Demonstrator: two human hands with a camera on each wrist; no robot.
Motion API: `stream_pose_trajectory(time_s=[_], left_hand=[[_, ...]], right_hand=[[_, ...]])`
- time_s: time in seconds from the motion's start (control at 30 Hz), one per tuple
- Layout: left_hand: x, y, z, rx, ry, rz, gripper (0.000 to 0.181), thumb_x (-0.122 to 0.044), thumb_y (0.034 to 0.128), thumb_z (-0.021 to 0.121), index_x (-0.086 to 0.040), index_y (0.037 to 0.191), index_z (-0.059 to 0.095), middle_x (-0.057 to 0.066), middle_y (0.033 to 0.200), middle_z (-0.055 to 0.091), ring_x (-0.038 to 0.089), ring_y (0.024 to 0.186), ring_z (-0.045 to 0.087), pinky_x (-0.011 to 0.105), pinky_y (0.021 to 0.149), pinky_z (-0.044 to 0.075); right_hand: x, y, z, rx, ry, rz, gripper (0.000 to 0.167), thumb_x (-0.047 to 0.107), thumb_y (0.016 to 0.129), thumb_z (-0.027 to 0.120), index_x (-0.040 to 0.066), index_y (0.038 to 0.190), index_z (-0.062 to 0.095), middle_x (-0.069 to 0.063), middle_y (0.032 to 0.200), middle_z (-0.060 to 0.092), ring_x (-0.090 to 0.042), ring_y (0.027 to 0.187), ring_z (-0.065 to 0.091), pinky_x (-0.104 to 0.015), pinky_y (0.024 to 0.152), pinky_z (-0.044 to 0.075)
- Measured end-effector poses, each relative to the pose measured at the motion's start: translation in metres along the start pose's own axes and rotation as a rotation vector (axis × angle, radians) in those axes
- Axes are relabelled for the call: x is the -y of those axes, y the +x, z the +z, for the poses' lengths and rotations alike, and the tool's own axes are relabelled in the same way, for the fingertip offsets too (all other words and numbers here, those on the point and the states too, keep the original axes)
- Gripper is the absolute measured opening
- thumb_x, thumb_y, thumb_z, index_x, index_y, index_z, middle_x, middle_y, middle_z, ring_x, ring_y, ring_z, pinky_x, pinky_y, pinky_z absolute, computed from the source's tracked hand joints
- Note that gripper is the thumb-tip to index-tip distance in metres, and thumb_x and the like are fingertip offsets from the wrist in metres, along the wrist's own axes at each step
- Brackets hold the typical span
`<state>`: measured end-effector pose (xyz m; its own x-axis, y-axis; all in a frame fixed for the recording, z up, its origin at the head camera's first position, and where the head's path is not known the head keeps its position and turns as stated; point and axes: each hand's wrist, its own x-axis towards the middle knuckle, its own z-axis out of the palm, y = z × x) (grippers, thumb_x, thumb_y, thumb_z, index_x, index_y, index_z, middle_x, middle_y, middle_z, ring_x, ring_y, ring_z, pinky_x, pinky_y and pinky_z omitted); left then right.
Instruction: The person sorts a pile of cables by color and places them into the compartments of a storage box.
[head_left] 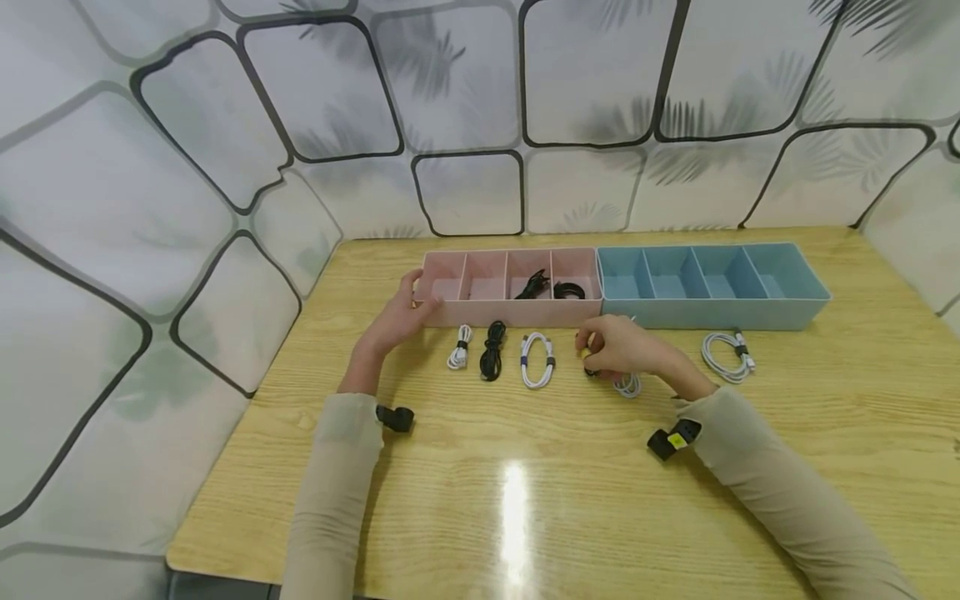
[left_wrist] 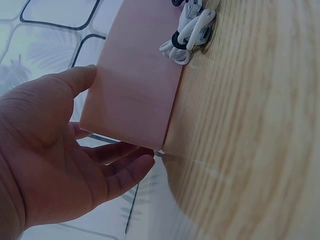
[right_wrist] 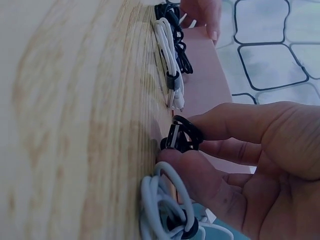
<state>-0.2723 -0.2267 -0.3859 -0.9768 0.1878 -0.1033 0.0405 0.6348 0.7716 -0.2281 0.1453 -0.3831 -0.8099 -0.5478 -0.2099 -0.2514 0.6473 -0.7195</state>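
Note:
At the left end of the pink divided box (head_left: 517,313), my left hand (head_left: 393,323) grips the corner, thumb by the front wall's top edge and fingers around the end. My right hand (head_left: 630,343) pinches a small coiled black cable (right_wrist: 189,134) between thumb and fingertips, in front of the box. Its metal plug shows in the right wrist view. A grey-white coiled cable (head_left: 628,385) lies just below that hand, partly covered by it. Two black cables (head_left: 533,285) occupy the two rightmost pink compartments, one in each.
A blue divided box (head_left: 712,314) adjoins the pink one on its right. Along the front lie a white bundled cable (head_left: 459,347), a black one (head_left: 491,352), a white loop with dark ties (head_left: 537,361), and another white coil (head_left: 727,357) further right. A patterned wall stands behind the wooden table (head_left: 450,500).

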Motion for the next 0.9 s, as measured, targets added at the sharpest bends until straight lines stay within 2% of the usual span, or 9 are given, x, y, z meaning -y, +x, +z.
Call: stream_pose_trajectory(time_s=[0.13, 0.47, 0.67, 0.9], left_hand=[[0.0012, 0.0012, -0.0002, 0.003, 0.002, -0.004, 0.08, -0.05, 0.1018, 0.048, -0.013, 0.159, 0.007, 0.027, 0.154, 0.033, 0.038, 0.138, 0.039, 0.052, 0.112, 0.032], [-0.0006, 0.0002, -0.0009, 0.004, 0.004, 0.014, 0.077, -0.043, 0.1034, 0.049, -0.011, 0.159, 0.006, 0.03, 0.154, 0.032, 0.041, 0.138, 0.038, 0.054, 0.113, 0.03], [0.0001, 0.0005, -0.0007, 0.003, -0.004, 0.002, 0.08, -0.049, 0.1019, 0.048, -0.013, 0.159, 0.007, 0.027, 0.153, 0.034, 0.038, 0.137, 0.04, 0.053, 0.112, 0.031], [0.0002, 0.0012, -0.0005, 0.002, -0.008, 0.009, 0.076, -0.044, 0.1036, 0.048, -0.013, 0.159, 0.007, 0.027, 0.152, 0.036, 0.038, 0.136, 0.041, 0.053, 0.112, 0.033]], right_hand=[[-0.0003, 0.0011, -0.0009, 0.003, 0.001, -0.001, 0.018, 0.001, 0.089, 0.066, -0.003, 0.106, 0.062, -0.011, 0.078, 0.068, -0.019, 0.052, 0.06, -0.035, 0.052, 0.052], [0.0028, -0.0003, -0.0022, -0.018, 0.032, 0.004, 0.022, 0.003, 0.09, 0.066, -0.004, 0.111, 0.06, -0.012, 0.082, 0.068, -0.021, 0.056, 0.063, -0.036, 0.055, 0.054], [0.0007, 0.0003, -0.0044, -0.028, 0.084, -0.014, 0.027, 0.004, 0.092, 0.065, -0.005, 0.116, 0.06, -0.015, 0.086, 0.066, -0.021, 0.06, 0.063, -0.036, 0.058, 0.054], [-0.0035, 0.0034, -0.006, -0.053, 0.172, -0.035, 0.029, 0.004, 0.093, 0.063, -0.006, 0.12, 0.059, -0.017, 0.095, 0.063, -0.029, 0.07, 0.067, -0.041, 0.061, 0.058]])
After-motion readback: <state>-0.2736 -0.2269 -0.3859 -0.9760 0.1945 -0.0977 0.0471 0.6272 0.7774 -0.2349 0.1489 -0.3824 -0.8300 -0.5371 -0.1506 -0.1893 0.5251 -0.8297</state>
